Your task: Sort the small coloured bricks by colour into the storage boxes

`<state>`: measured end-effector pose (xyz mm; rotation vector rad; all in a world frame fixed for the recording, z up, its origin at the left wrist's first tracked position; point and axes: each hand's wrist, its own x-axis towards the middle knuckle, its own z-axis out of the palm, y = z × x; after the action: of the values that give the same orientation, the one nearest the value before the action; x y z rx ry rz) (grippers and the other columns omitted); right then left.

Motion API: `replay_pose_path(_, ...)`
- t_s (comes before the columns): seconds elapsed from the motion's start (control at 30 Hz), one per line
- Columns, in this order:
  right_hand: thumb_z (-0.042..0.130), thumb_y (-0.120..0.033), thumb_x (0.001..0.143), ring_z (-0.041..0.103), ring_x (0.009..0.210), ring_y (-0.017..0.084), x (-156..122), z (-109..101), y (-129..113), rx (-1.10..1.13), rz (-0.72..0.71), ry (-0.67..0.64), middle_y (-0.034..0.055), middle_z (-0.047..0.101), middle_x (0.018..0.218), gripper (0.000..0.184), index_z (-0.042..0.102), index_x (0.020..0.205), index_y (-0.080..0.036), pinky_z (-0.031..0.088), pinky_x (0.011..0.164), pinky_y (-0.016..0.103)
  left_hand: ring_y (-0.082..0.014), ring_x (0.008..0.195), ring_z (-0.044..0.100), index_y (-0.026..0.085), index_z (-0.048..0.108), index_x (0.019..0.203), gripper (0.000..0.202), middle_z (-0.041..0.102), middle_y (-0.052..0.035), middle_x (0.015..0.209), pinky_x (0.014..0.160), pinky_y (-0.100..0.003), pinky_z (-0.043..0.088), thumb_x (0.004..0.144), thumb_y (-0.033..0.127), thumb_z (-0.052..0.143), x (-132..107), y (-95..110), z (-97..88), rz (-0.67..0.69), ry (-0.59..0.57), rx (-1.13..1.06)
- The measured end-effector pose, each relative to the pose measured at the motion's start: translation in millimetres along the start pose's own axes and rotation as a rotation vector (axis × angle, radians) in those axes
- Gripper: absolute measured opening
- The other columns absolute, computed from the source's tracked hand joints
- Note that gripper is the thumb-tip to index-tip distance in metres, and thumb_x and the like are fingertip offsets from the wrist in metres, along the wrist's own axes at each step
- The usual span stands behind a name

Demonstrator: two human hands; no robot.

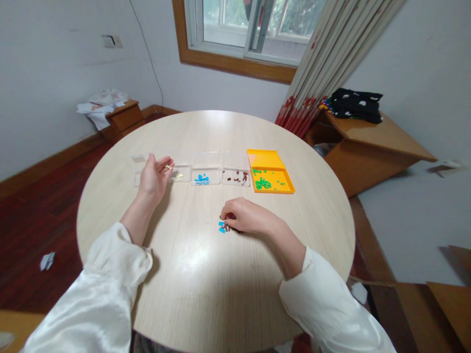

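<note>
My left hand [155, 180] is raised above the left side of the table, palm turned inward and fingers curled, with small pale yellow pieces [169, 167] resting at the fingers. Beside it, a clear box [186, 171] contains more yellow pieces. Near the table's middle, my right hand [245, 214] is bent down, thumb and fingers pinched over a small pile of blue pieces [222, 230] and brown pieces [227, 227]. Its fingertips partly cover the pile, so what they grip cannot be made out.
Across the round table [184, 294] stand a clear box with blue pieces [201, 179], another with brown pieces [236, 178], and an open yellow case [290, 190] with green pieces [263, 184]. A wooden cabinet [382, 142] with dark cloth stands at the right.
</note>
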<state>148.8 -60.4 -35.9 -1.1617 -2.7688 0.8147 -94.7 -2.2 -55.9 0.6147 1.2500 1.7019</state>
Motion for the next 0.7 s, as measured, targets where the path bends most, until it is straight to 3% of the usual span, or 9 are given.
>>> replay_pose_path(0.27, 0.053, -0.006, 0.08, 0.054, 0.071, 0.013, 2.1, 4.1, -0.8, -0.053, -0.038, 0.015, 0.0073, 0.067, 0.079, 0.018, 0.07, 0.076, -0.013, 0.036, 0.065, 0.023, -0.0237, 0.108, 0.059, 0.015, 0.065, 0.084, 0.048, 0.069, -0.0131, 0.099, 0.1, -0.038, 0.039, 0.086, 0.056, 0.04, 5.7, -10.5, -4.8, 0.151, -0.057, 0.137)
replay_pose_path(0.43, 0.053, -0.008, 0.082, 0.053, 0.074, 0.014, 0.5, 3.9, 0.1, -0.024, -0.089, 0.104, 0.0064, 0.064, 0.079, 0.015, 0.065, 0.075, -0.013, 0.038, 0.07, 0.025, -0.017, 0.09, 0.065, 0.015, 0.063, 0.076, 0.035, 0.068, -0.0088, 0.083, 0.091, -0.029, 0.046, 0.09, 0.04, 0.042, -6.7, 0.3, 1.6, 0.167, -0.024, 0.058)
replay_pose_path(0.53, 0.051, -0.008, 0.083, 0.053, 0.079, 0.015, 1.3, 3.4, 2.0, 0.034, -0.119, 0.265, 0.0056, 0.061, 0.083, 0.013, 0.061, 0.078, -0.014, 0.041, 0.075, 0.026, -0.0175, 0.075, 0.066, 0.013, 0.063, 0.082, 0.036, 0.066, -0.0082, 0.069, 0.083, -0.032, 0.052, 0.093, 0.034, 0.036, -20.6, 7.1, 6.6, -0.064, -0.135, 0.009)
replay_pose_path(0.7, 0.05, -0.011, 0.086, 0.055, 0.079, 0.014, 6.9, 7.7, 5.8, 0.118, -0.173, 0.522, 0.0045, 0.061, 0.082, 0.01, 0.058, 0.082, -0.016, 0.043, 0.075, 0.027, -0.0261, 0.079, 0.07, 0.003, 0.064, 0.098, 0.057, 0.07, -0.0225, 0.083, 0.084, -0.043, 0.052, 0.097, 0.044, 0.024, -45.6, 1.8, 14.4, -0.677, -0.683, 0.035)
